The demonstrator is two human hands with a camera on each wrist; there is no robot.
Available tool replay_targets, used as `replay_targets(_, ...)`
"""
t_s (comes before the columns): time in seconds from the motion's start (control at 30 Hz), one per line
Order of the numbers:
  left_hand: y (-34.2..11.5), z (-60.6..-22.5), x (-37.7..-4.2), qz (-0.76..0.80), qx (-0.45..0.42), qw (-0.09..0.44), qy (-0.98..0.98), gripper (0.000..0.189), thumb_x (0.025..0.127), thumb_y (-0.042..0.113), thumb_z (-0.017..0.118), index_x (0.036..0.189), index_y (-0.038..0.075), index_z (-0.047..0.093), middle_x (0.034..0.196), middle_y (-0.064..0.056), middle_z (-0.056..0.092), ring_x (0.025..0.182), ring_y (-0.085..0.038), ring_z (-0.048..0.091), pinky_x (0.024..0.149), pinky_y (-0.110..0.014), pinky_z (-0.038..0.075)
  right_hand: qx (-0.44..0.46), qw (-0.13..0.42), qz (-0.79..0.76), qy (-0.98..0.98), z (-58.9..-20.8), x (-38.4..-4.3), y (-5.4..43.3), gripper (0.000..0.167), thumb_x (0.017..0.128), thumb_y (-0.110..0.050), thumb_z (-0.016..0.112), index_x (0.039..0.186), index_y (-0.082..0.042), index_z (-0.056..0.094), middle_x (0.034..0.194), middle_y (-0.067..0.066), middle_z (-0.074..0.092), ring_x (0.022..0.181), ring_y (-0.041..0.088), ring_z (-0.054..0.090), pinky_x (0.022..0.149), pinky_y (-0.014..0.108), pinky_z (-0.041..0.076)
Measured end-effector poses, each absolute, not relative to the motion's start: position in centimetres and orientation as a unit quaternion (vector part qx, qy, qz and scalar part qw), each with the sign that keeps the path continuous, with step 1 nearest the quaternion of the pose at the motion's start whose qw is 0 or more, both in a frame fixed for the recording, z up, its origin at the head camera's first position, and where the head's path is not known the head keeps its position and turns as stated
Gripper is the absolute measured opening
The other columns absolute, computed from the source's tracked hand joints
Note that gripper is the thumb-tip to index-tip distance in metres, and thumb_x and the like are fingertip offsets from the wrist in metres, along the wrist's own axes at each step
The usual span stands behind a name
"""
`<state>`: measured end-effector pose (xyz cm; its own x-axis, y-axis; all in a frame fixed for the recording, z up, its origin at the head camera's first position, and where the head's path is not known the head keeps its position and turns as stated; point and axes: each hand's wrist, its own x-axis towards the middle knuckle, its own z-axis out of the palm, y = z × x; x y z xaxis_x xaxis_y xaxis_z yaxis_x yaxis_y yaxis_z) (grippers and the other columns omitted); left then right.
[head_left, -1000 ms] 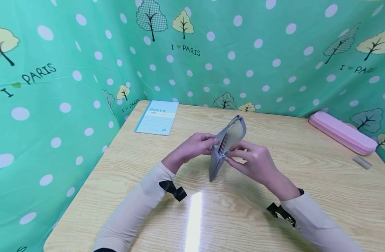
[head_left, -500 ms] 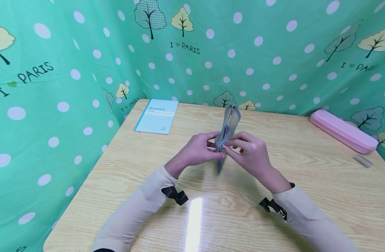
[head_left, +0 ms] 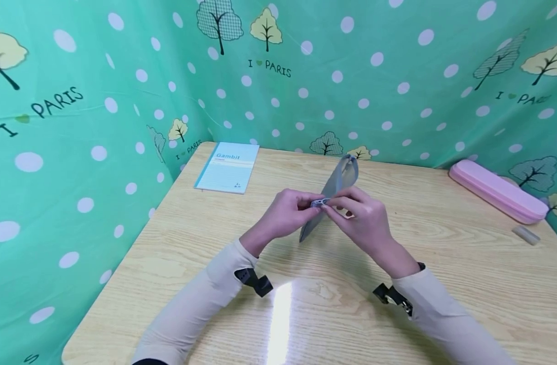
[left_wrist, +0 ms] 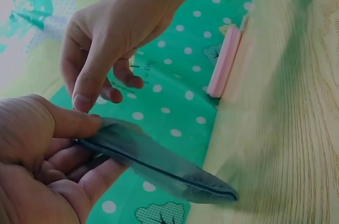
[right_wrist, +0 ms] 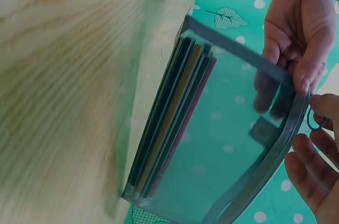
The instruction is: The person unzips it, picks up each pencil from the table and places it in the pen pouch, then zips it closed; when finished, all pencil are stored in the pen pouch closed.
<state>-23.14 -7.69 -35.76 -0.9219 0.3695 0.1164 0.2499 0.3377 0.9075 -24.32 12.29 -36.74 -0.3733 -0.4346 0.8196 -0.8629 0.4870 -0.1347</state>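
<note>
A grey see-through mesh zip pouch (head_left: pixel 333 183) is held up over the middle of the table. My left hand (head_left: pixel 280 215) pinches its near top corner between thumb and fingers. Right beside it, my right hand (head_left: pixel 365 220) pinches the ring-shaped zipper pull (right_wrist: pixel 316 123) at that same corner. In the head view the far end of the pouch's mouth still gapes. Several pens or pencils (right_wrist: pixel 172 107) lie along the bottom inside, seen through the mesh in the right wrist view. The left wrist view shows the pouch (left_wrist: pixel 159 152) hanging from the left hand's grip.
A light blue notebook (head_left: pixel 228 167) lies at the back left of the wooden table (head_left: pixel 205 243). At the back right is a pink pencil case (head_left: pixel 497 190), with a small grey block (head_left: pixel 526 235) in front of it. A green patterned curtain (head_left: pixel 374 91) hangs behind.
My left hand has shifted from the pouch's side to its near corner and pinches it there. The pouch has tilted, and the pens inside no longer show in the head view.
</note>
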Motion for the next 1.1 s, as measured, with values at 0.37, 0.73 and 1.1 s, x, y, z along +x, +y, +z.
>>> replay_targets(0.37, -8.3, -34.7, -23.1, 0.591, 0.219, 0.088, 0.771, 0.03, 0.102, 0.0, 0.061, 0.13, -0.006, 0.067, 0.117, -0.02, 0.074, 0.105, -0.028, 0.075, 0.087, -0.028, 0.062, 0.455, 0.372, 0.233, -0.775, -34.7, -24.5, 13.5, 0.021, 0.069, -0.001, 0.091, 0.086, 0.0, 0.079, 0.086, 0.012, 0.076, 0.071, 0.027, 0.073, 0.058, 0.039, 0.061)
replay_targets(0.73, -9.6, -34.9, -24.4, 0.599, 0.203, 0.127, 0.764, 0.031, 0.103, 0.001, 0.058, 0.132, -0.006, 0.066, 0.111, -0.021, 0.076, 0.103, -0.034, 0.075, 0.063, -0.016, 0.051, 0.426, 0.358, 0.223, -0.8, -35.0, -24.7, 16.4, 0.02, 0.068, -0.003, 0.093, 0.082, -0.002, 0.08, 0.082, 0.009, 0.077, 0.072, 0.023, 0.07, 0.057, 0.037, 0.058)
replay_targets(1.1, -10.8, -35.6, -25.5, 0.586, 0.159, 0.129, 0.784, 0.03, 0.104, 0.002, 0.058, 0.132, -0.004, 0.067, 0.112, -0.019, 0.076, 0.101, -0.025, 0.076, 0.085, -0.028, 0.062, 0.409, 0.286, 0.291, -0.816, -36.0, -25.1, 19.0, 0.02, 0.069, 0.006, 0.09, 0.083, -0.003, 0.079, 0.089, 0.009, 0.079, 0.08, 0.023, 0.074, 0.071, 0.014, 0.058)
